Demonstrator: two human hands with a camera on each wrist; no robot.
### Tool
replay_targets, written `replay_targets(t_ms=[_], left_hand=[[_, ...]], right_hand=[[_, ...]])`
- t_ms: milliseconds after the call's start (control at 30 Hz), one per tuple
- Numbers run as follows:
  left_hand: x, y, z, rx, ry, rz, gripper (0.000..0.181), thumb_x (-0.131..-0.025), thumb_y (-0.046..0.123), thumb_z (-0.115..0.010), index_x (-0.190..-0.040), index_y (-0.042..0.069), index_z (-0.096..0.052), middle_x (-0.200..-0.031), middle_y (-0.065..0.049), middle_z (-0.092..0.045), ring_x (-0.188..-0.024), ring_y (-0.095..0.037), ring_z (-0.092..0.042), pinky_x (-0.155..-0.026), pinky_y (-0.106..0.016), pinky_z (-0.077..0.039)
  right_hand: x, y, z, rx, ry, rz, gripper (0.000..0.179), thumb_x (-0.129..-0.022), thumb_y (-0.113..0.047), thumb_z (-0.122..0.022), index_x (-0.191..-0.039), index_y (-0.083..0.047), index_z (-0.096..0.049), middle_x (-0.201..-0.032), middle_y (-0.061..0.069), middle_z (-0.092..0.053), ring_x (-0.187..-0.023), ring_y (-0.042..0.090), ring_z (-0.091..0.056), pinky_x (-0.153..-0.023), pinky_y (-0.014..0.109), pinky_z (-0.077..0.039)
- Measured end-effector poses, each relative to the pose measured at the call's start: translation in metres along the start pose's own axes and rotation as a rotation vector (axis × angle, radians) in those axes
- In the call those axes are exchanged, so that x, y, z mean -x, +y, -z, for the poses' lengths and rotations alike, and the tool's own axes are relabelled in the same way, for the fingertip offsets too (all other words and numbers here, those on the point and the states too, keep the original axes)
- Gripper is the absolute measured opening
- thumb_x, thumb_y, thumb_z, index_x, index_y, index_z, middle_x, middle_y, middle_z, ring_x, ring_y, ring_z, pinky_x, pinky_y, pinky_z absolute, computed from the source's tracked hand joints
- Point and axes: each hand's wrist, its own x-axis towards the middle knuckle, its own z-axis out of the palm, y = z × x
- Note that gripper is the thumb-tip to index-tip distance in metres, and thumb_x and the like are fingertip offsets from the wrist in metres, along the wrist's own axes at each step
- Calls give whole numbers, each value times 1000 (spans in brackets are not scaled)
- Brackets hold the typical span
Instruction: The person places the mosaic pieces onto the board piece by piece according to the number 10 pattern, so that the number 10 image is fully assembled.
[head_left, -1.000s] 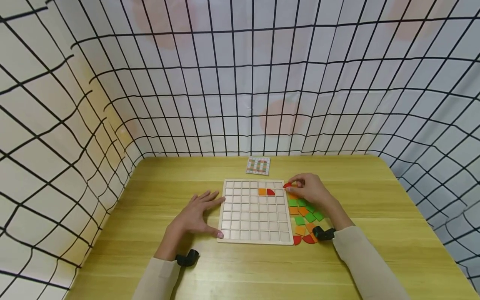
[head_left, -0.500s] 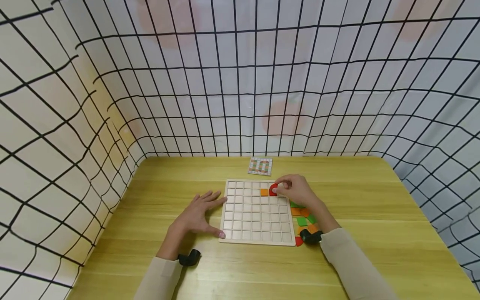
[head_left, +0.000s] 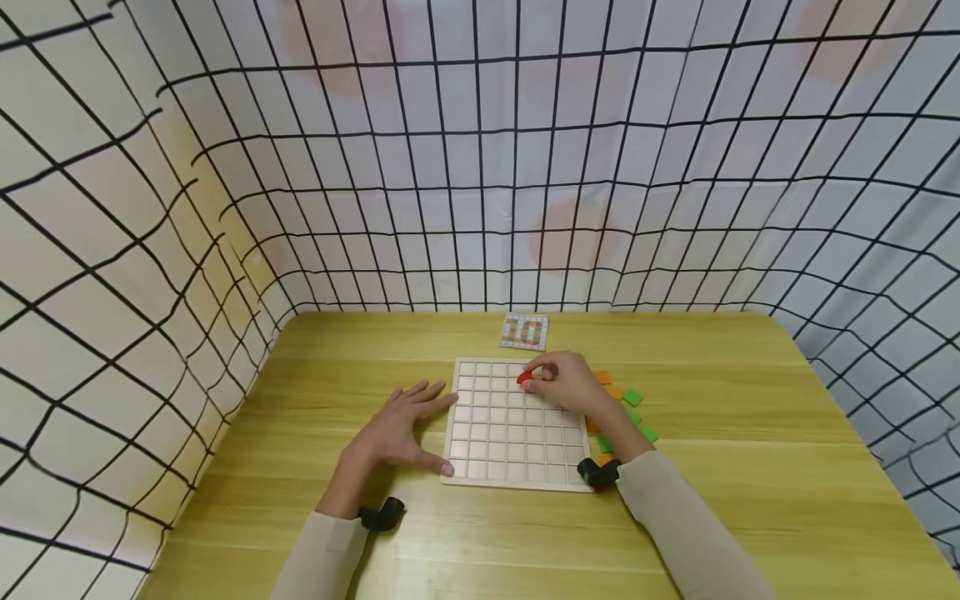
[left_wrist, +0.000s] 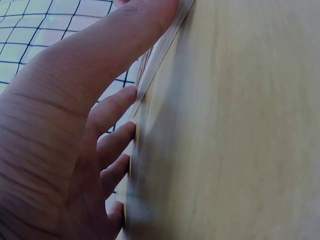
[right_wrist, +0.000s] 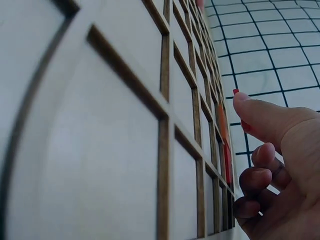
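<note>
A pale wooden board (head_left: 480, 450) with a square grid lies on the table. Over its far rows, my right hand (head_left: 573, 387) pinches a small red tile (head_left: 524, 377) between thumb and fingertip. In the right wrist view an orange tile (right_wrist: 222, 121) and another red tile (right_wrist: 228, 162) sit in cells of the board; my right hand hides them in the head view. My left hand (head_left: 393, 429) lies at the board's left side, fingers spread, thumb and index finger touching its edge.
Loose green tiles (head_left: 632, 397) and orange tiles (head_left: 602, 377) lie right of the board, partly hidden by the right forearm. A small patterned card (head_left: 524, 331) lies beyond the board. A white wall with a black grid (head_left: 480, 208) bounds the table's far edge.
From the loose tiles at the right, my right hand has moved left over the board, carrying the red tile past the placed red tile. My left hand has kept its place on the board's edge.
</note>
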Motion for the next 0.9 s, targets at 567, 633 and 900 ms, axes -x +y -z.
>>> replay_targets(t_ms=[567,633,900], left_hand=[[-1,-1,-2,-3,-15,22,115,-62,74,-86,-159,30,-42,-170,-6,-28,-159,-38,-19,-125,-69,-11],[-1,-2,-2,-3,-13,22,115,-62,74,-86,-159,30,-42,-170,-6,-28,-159,-37,-19,-125,-69,-11],[-2,-3,-3,-3,-13,24,115,-62,76,-85,-159,32,-41,-171,-5,-28,-160,-37,-18,-126,-68,-10]], right_hand=[[-4,-5,-14,10,-30,-33,23,-88,-29,-83,-108,-17,-79,-61,-4,-41,-54,13,-33,-54,27,-28],[-4,-6,-14,16,-34,-44,25,-88,-30,-84,-109,-17,-79,-60,-4,-39,-54,13,-32,-55,28,-28],[-3,-5,-12,16,-49,-67,30,-87,-31,-85,-113,-17,-80,-60,-3,-39,-56,13,-33,-55,27,-28]])
